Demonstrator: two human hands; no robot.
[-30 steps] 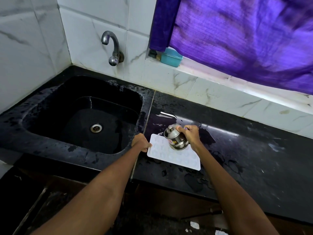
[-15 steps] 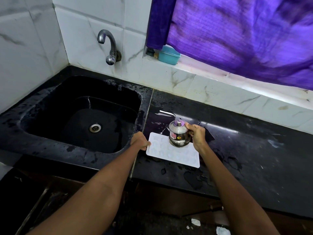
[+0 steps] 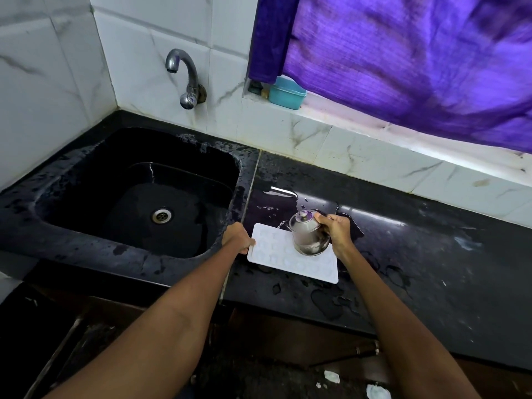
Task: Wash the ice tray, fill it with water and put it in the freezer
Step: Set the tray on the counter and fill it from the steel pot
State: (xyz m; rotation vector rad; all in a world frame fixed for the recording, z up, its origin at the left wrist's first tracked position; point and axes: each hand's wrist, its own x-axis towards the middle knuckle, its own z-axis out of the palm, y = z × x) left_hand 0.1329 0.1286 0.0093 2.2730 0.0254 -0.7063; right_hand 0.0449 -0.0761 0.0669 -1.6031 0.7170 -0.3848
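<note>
A white ice tray [image 3: 290, 262] with round cells lies flat on the wet black counter, just right of the sink. My left hand [image 3: 237, 237] grips the tray's left edge. My right hand [image 3: 336, 230] holds a small steel kettle [image 3: 306, 236] by its handle above the tray. The kettle has a lid with a knob and is nearly upright, its thin spout pointing left over the tray's far left cells. Whether the cells hold water I cannot tell.
A black sink [image 3: 86, 180] with a steel drain [image 3: 161, 215] is set into the counter on the left, under a wall tap [image 3: 184, 79]. A teal box [image 3: 287, 95] sits on the window ledge below a purple curtain [image 3: 403, 61]. Puddles dot the counter [image 3: 431, 269].
The kettle was tipped steeply over the tray a second ago; it has since swung back to nearly upright. My left hand has stayed on the tray's edge.
</note>
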